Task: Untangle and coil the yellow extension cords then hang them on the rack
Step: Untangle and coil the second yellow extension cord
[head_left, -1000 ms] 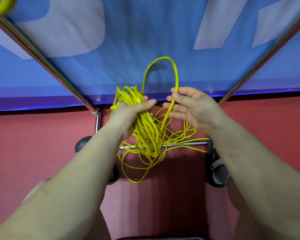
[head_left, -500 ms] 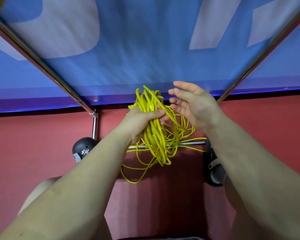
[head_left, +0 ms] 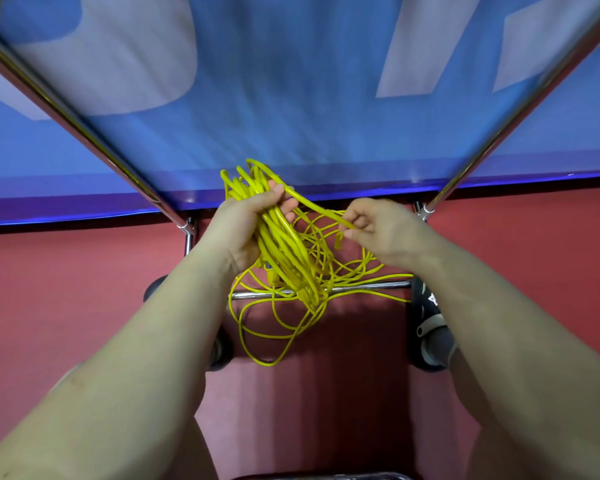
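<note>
Two hands at work above the rack's low crossbar point(head_left: 361, 288). Left hand point(head_left: 246, 226) wraps its fingers round the gathered yellow cord point(head_left: 284, 251), anchoring the coil. Right hand point(head_left: 378, 226) pinches one strand beside it, likely feeding the next loop. Loose tangle hangs below, over the bar.

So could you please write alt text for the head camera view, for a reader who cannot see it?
A person's left hand grips a bundle of yellow cord while the right hand pinches one strand. Loose loops hang tangled over a chrome rack bar, above a red floor.
</note>
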Motion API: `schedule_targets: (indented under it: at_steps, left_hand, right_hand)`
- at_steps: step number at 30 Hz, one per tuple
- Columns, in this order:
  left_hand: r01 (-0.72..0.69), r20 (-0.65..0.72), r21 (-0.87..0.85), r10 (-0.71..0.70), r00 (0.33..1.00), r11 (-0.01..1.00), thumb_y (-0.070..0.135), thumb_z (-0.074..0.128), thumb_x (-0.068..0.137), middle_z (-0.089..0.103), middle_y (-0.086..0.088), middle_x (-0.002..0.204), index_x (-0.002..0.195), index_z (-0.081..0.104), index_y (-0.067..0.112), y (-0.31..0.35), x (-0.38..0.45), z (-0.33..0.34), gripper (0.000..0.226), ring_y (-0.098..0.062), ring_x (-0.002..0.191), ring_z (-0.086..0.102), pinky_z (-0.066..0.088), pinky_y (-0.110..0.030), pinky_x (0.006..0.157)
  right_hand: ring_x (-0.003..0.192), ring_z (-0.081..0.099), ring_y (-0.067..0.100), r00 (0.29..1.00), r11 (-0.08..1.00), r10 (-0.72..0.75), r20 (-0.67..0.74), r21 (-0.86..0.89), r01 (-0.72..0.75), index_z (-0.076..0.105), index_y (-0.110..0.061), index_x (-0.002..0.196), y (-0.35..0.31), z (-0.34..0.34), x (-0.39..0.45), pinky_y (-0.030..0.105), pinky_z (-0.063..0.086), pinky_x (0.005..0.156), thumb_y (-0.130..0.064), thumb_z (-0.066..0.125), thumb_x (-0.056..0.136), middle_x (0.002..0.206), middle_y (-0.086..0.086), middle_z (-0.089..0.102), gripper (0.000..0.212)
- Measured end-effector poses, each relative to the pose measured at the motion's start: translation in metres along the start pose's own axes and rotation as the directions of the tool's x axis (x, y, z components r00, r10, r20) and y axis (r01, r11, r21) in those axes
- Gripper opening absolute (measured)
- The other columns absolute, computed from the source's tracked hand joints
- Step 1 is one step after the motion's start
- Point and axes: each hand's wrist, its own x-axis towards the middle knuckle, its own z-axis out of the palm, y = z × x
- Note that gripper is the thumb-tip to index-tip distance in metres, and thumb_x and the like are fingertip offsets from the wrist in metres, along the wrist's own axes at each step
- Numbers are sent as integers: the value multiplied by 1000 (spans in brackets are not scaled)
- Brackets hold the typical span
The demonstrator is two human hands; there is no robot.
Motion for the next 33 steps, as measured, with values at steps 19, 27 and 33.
schedule_targets:
  at_steps: [19,27,33]
  left_hand:
    - [-96,196,433,10,980,896,1,70,74,70,-7,93,105,59,2,-13,-8,-1,32,-14,81,69,57,-28,75]
    - [-80,239,426,-27,971,901,-7,63,80,65,-8,74,95,59,6,-18,-11,6,19,-24,72,65,56,-32,65]
    - [-4,174,269,-44,984,963,-3,53,87,69,-6,66,90,62,0,-7,-10,4,10,-15,58,67,58,-30,57]
  right_hand:
    - [64,70,13,961,386,272,47,910,-154,51,-11,98,-38,-5,4,24,58,64,-20,56,92,83,6,66,12]
    - [69,68,11,984,532,175,12,840,-105,53,-12,107,-37,-4,5,19,56,67,-27,46,97,88,2,66,20]
    - [99,61,15,977,928,92,190,340,-153,63,-26,92,-21,15,3,31,41,100,-47,33,98,100,3,68,37]
